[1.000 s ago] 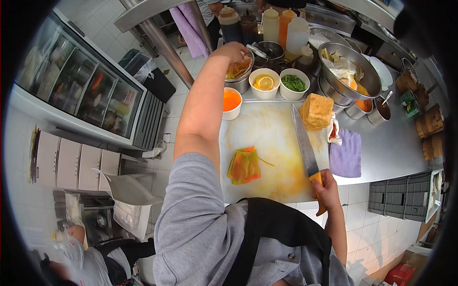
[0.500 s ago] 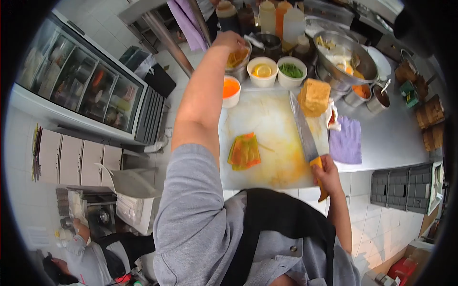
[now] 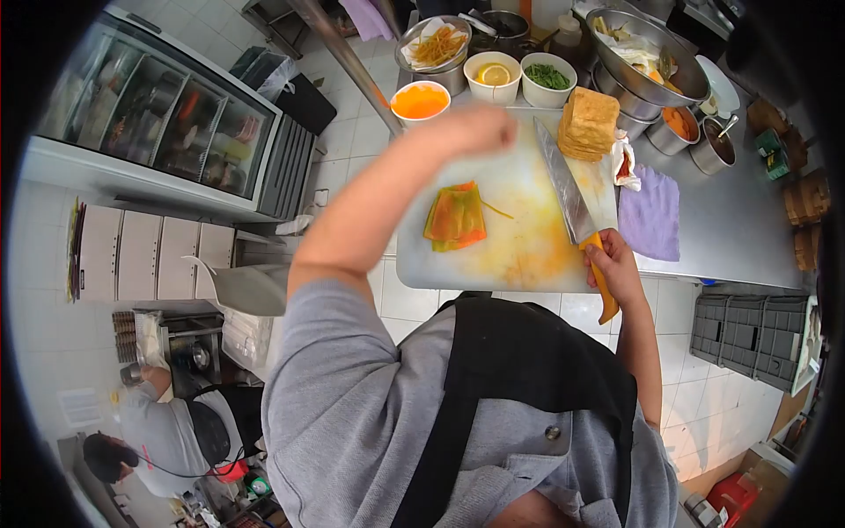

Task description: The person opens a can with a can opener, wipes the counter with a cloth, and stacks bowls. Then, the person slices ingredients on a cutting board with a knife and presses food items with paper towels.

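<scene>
My right hand (image 3: 614, 262) is wrapped round the yellow handle of a large kitchen knife (image 3: 568, 195), whose blade lies flat along the right side of the white cutting board (image 3: 519, 251). My left hand (image 3: 487, 130), smeared by motion, is over the far part of the board near the bowls; whether it holds anything cannot be made out. Thin green and orange vegetable slices (image 3: 455, 218) lie stacked on the board's left half, with a narrow strip beside them. A browned block of stacked sheets (image 3: 588, 123) stands beyond the knife tip.
Along the far edge are a bowl of orange bits (image 3: 421, 100), a metal bowl of yellow shreds (image 3: 433, 48), a lemon bowl (image 3: 492, 77) and a bowl of chopped greens (image 3: 547, 79). A purple cloth (image 3: 650, 216) lies to the right. Another person (image 3: 176, 431) works at lower left.
My left hand has come back from the metal bowl of yellow shreds to above the board. My right hand still holds the knife. The view has tilted, shifting the board upward.
</scene>
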A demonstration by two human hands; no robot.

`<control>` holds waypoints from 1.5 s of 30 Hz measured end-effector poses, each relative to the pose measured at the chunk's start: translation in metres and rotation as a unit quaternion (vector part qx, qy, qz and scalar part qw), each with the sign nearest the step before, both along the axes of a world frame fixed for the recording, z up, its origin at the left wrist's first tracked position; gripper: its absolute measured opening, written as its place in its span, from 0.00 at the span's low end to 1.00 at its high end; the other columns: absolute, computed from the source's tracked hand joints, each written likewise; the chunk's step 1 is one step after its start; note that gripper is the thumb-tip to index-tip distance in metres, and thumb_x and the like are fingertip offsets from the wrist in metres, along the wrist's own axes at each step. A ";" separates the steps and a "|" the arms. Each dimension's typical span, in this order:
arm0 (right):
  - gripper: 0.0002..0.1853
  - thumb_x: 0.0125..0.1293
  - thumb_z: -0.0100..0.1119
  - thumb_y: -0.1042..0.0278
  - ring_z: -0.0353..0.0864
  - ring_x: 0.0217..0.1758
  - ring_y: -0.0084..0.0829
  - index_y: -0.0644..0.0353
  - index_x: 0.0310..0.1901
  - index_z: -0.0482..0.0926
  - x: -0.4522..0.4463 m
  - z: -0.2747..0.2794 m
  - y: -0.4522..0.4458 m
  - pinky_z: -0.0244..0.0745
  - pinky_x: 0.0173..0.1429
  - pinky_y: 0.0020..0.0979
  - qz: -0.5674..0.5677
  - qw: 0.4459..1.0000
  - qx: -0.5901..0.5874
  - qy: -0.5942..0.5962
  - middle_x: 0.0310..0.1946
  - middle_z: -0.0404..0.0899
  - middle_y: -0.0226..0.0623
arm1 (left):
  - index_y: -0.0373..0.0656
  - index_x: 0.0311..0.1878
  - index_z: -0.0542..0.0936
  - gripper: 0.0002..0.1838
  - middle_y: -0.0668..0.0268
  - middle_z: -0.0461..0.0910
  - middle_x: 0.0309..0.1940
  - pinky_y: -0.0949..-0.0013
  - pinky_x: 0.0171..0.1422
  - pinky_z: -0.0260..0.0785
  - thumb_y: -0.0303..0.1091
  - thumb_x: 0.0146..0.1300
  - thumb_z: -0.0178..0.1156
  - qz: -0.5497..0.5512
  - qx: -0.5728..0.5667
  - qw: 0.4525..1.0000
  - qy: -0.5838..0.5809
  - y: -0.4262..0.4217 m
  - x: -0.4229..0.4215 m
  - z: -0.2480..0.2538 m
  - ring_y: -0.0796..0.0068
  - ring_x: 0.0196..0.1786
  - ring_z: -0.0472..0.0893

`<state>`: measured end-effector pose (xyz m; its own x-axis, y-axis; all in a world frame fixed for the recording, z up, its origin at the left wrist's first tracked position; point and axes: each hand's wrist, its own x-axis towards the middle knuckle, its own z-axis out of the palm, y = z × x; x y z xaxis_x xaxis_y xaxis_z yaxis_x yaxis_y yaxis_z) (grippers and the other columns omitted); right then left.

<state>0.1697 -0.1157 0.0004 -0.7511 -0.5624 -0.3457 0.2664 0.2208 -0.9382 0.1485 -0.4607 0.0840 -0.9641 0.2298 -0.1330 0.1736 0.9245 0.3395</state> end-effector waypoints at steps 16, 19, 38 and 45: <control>0.07 0.66 0.54 0.73 0.71 0.17 0.23 0.65 0.42 0.68 0.000 0.002 -0.002 0.67 0.21 0.26 0.004 1.000 0.014 0.006 0.24 0.73 0.33 | 0.45 0.30 0.79 0.04 0.59 0.80 0.33 0.56 0.45 0.72 0.31 0.49 0.62 0.072 -0.031 0.972 0.222 -0.019 0.001 0.000 0.57 0.41 0.80; 0.07 0.66 0.54 0.73 0.71 0.17 0.22 0.64 0.42 0.68 0.005 0.006 -0.005 0.67 0.21 0.26 -0.007 0.999 0.029 0.019 0.24 0.73 0.32 | 0.41 0.33 0.79 0.05 0.54 0.80 0.36 0.56 0.48 0.75 0.31 0.54 0.60 0.239 -0.065 0.920 0.305 -0.062 -0.042 0.043 0.53 0.43 0.81; 0.07 0.66 0.55 0.73 0.71 0.15 0.23 0.63 0.42 0.69 0.008 -0.001 -0.004 0.67 0.20 0.26 -0.031 0.999 0.011 0.021 0.23 0.74 0.32 | 0.36 0.41 0.84 0.11 0.48 0.83 0.44 0.57 0.52 0.77 0.29 0.62 0.55 0.215 -0.117 0.966 0.083 0.016 -0.072 -0.084 0.55 0.48 0.83; 0.05 0.67 0.54 0.73 0.71 0.15 0.23 0.61 0.41 0.69 0.008 -0.003 -0.005 0.67 0.20 0.26 -0.032 0.999 0.026 0.030 0.23 0.75 0.33 | 0.39 0.38 0.85 0.10 0.51 0.84 0.39 0.57 0.50 0.77 0.27 0.59 0.56 0.254 -0.069 0.956 0.128 -0.011 -0.043 -0.017 0.55 0.45 0.84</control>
<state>0.1780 -0.1205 -0.0023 -0.8052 -0.4954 -0.3258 0.2242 0.2542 -0.9408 0.1056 -0.4720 0.0667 -0.9515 -0.2796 0.1280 -0.2488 0.9446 0.2143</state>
